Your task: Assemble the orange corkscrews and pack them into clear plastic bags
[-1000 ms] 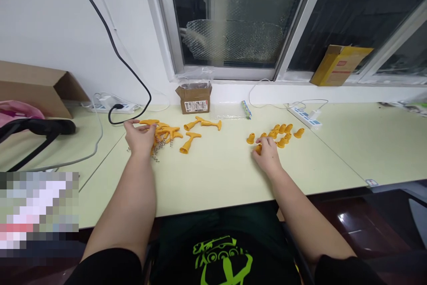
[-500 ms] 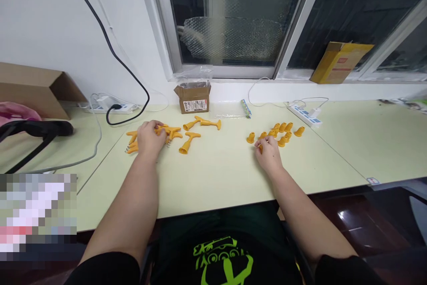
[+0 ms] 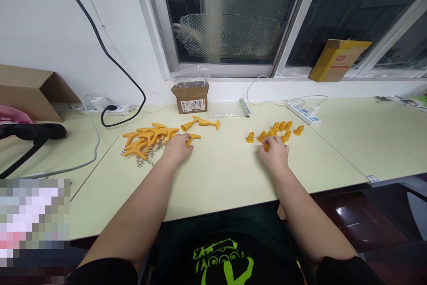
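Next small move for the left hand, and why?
Probably have the left hand slide the T-piece back toward the pair in front of the carton: the hand seems to be on it, and it lies apart from that pair. The grip itself is hidden.

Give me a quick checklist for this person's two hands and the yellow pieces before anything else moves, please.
1. Left hand at a yellow T-shaped piece: ok, its fingers are at it.
2. Right hand at a yellow cap: ok, its fingers are at one beside the other caps.
3. Firm grip in both hands: cannot tell, the fingers hide the contact.
4. Handles with metal spirals lying separately: not ok, they overlap in a pile.
5. Black cable clear of both hands: ok, it lies behind the pile, touching neither.
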A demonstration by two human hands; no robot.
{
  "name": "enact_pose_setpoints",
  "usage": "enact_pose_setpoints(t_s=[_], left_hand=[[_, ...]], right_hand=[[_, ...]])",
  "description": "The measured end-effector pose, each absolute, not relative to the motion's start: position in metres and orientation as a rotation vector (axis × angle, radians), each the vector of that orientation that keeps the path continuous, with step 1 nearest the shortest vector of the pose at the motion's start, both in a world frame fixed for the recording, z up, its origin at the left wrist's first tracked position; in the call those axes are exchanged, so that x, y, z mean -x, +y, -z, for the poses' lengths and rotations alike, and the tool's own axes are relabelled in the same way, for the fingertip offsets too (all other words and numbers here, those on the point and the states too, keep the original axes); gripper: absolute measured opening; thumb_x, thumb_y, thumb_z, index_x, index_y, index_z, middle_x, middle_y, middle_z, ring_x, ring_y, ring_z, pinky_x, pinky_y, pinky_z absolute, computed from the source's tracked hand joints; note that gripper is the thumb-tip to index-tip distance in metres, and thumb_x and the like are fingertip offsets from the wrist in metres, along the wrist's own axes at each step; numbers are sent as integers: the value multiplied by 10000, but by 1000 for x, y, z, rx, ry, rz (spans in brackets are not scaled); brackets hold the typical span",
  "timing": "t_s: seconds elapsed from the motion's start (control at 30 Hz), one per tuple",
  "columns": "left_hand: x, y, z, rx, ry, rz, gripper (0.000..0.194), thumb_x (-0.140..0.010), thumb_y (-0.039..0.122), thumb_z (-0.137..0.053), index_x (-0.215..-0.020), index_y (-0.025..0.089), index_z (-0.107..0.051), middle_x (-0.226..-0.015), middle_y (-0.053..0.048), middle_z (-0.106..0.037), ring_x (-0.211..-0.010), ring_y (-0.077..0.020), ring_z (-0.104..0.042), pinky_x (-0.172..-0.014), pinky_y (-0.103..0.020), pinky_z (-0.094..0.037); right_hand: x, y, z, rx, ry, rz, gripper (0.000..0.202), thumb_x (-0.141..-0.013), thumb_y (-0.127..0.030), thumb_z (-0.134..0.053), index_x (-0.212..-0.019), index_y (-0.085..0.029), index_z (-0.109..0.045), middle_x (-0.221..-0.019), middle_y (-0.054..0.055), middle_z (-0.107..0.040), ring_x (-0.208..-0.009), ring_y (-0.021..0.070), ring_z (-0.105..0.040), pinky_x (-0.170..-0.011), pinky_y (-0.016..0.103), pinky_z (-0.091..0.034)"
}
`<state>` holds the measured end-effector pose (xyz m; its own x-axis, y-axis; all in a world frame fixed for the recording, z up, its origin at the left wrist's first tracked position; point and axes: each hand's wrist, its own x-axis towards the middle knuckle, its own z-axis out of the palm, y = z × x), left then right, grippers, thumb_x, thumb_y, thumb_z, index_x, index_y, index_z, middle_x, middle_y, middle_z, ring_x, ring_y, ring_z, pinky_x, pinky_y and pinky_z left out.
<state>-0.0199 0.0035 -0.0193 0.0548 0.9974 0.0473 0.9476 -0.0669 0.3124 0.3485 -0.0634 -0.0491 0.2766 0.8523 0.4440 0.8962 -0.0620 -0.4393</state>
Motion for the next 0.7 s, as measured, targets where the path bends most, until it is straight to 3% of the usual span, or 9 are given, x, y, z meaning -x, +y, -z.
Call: enact_pose_setpoints(t_s=[0.17, 0.33, 0.47, 0.57, 0.7], left_hand=[[15, 1, 20, -2034, 1929, -421, 455, -763, 359, -708, -1206, 263, -680, -1046, -75, -744, -995, -319, -687, -860, -404, -497], [1, -3, 21, -1742, 1709, -752, 434, -800, 378, -684, -1213, 247, -644, -937, -42, -750, -859, -236, -688, -742, -324, -481], [-13, -8, 18, -1360, 1364, -930, 523, -820, 415, -719, -1287, 225, -576, -983, -72, -777, -865, -216, -704, -761, -317, -515], [-22, -14, 16, -1102, 1055, -979, 668, -811, 396, -778, -1379, 229, -469, -1076, -97, -769, -850, -207, -734, -833, -367, -556], [-31, -20, 17, -967, 813, -1047, 859, -719, 285, -886, -1417, 274, -386, -998, -15, -723, -903, -206, -746, -905, -422, -585]], right_hand=[[-351, -63, 46, 1929, -1553, 96, 188, -838, -216, -512, -929, -203, -676, -1032, 101, -658, -1037, 294, -586, -938, 493, -358], [-349, -62, 46, 1904, -1532, 179, 200, -843, -259, -559, -975, -201, -697, -1103, 144, -629, -1080, 352, -557, -916, 526, -395], [-333, -58, 38, 1654, -1654, 198, 150, -869, -276, -589, -962, -196, -675, -1088, 147, -606, -1051, 333, -570, -930, 505, -430], [-310, -55, 25, 1352, -1931, -60, 99, -895, -263, -592, -943, -202, -653, -1012, 113, -631, -992, 273, -605, -923, 436, -472], [-274, -46, 9, 1158, -2051, -612, 152, -946, -365, -603, -920, -219, -634, -916, 46, -678, -824, 193, -619, -791, 349, -509]])
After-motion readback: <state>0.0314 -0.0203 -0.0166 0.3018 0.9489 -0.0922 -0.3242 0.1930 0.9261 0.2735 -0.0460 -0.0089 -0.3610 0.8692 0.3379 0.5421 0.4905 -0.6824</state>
